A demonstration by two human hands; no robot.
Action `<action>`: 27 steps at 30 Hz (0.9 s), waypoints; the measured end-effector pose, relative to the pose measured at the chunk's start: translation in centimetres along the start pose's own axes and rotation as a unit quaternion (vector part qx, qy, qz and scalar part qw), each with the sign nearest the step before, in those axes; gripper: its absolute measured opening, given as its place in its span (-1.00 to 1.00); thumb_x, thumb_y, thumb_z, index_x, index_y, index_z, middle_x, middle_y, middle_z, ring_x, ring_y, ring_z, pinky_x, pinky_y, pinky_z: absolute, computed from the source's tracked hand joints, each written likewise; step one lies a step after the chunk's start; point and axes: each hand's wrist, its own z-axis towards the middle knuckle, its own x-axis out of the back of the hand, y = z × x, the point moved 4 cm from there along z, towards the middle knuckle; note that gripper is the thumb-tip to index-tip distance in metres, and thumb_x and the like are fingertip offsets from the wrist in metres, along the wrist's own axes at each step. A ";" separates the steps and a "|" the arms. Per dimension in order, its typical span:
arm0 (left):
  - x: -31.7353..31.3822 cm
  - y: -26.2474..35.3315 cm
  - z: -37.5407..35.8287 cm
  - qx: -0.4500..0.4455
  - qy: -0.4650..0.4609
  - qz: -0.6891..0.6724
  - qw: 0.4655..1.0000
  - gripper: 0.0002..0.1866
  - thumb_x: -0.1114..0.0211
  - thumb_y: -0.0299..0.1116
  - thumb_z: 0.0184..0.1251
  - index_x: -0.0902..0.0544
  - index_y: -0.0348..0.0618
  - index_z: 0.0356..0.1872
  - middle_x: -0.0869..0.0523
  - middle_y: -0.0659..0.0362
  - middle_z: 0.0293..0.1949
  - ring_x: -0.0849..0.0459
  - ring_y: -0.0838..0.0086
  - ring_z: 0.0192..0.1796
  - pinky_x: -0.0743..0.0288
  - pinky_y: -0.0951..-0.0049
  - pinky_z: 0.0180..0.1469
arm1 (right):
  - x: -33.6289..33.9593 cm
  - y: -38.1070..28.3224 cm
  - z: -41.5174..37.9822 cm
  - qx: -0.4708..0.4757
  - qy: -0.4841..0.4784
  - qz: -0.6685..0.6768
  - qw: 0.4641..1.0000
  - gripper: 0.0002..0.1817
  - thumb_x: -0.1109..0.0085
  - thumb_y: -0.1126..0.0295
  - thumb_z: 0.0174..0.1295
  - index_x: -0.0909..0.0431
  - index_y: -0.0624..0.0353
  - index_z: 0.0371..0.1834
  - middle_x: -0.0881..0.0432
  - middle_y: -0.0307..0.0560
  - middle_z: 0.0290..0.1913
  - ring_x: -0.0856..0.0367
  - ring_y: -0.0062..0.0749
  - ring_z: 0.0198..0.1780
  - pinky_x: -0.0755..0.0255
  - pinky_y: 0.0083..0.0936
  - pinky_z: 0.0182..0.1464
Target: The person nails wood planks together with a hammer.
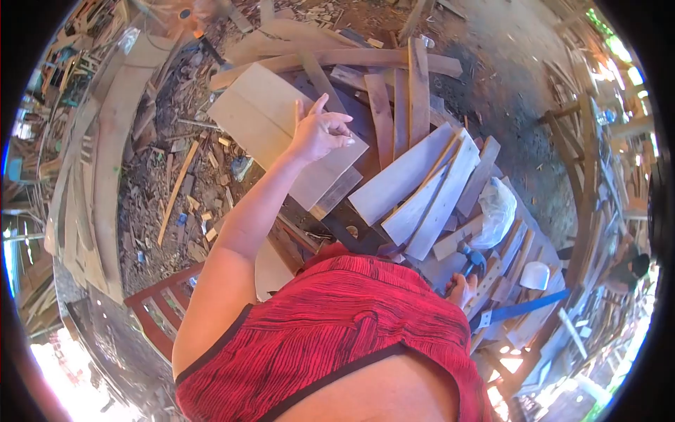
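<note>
Left hand (pixel 320 133) raised, fingers loosely curled, gripping nothing, hovering over wide plywood panel (pixel 274 123) atop plank pile (pixel 415 183). Right hand (pixel 460 288) low beside red shirt (pixel 337 330), closed around hammer (pixel 472 259) handle, head pointing toward white plastic bag (pixel 498 211). Likely risks: loose stacked planks sliding under a blow; splinters from rough edges; hammer glancing off, left fingers near panel.

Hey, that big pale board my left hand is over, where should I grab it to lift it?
Probably take the big pale board by its long bare edge toward the littered ground, coming from that side. The opposite edge is crowded by stacked planks, and the left hand is raised over its near end.
</note>
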 end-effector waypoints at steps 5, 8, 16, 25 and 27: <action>0.2 0.5 -0.2 -0.001 0.012 -0.004 1.000 -0.87 -0.53 -0.19 -0.05 -0.73 0.12 -0.53 -0.74 0.34 0.02 0.00 0.10 0.55 0.75 -0.22 0.41 | -3.8 -8.0 -2.1 0.113 -0.096 0.016 0.989 -0.77 -0.17 0.55 0.11 -0.48 0.19 -0.13 -0.46 -0.24 -0.50 -0.39 -0.64 -0.60 -0.31 -0.66 -0.59; 0.4 0.5 -0.3 -0.001 0.017 -0.004 1.000 -0.87 -0.53 -0.20 -0.06 -0.73 0.12 -0.53 -0.74 0.35 -0.01 -0.01 0.10 0.55 0.75 -0.24 0.41 | -8.9 -13.1 -3.9 0.158 -0.185 0.011 0.970 -0.72 -0.18 0.55 0.16 -0.49 0.23 -0.04 -0.47 -0.24 -0.46 -0.41 -0.65 -0.54 -0.34 -0.67 -0.53; 0.4 0.4 -0.3 0.001 0.005 -0.013 1.000 -0.87 -0.53 -0.20 -0.06 -0.74 0.13 -0.49 -0.75 0.37 -0.06 -0.10 0.14 0.53 0.76 -0.27 0.38 | -22.7 -21.8 -11.3 0.313 -0.390 0.032 0.865 -0.65 -0.19 0.57 0.21 -0.47 0.26 0.09 -0.52 -0.20 -0.30 -0.47 -0.65 -0.39 -0.42 -0.64 -0.40; 0.3 0.1 -0.4 -0.016 0.022 0.001 1.000 -0.87 -0.52 -0.19 -0.04 -0.72 0.13 -0.50 -0.75 0.41 -0.08 -0.13 0.16 0.52 0.74 -0.28 0.38 | -28.6 -20.4 -11.0 0.336 -0.422 -0.089 0.837 -0.68 -0.23 0.50 0.25 -0.49 0.29 0.07 -0.54 -0.24 -0.38 -0.44 -0.71 -0.50 -0.30 -0.72 -0.50; 0.5 0.4 -0.4 -0.007 0.015 -0.002 1.000 -0.87 -0.52 -0.19 -0.04 -0.72 0.13 -0.50 -0.75 0.41 -0.08 -0.13 0.17 0.52 0.73 -0.28 0.39 | -28.7 -21.4 -12.1 0.366 -0.440 -0.066 0.817 -0.67 -0.26 0.50 0.23 -0.48 0.25 0.05 -0.47 -0.32 -0.40 -0.42 -0.72 -0.45 -0.30 -0.71 -0.44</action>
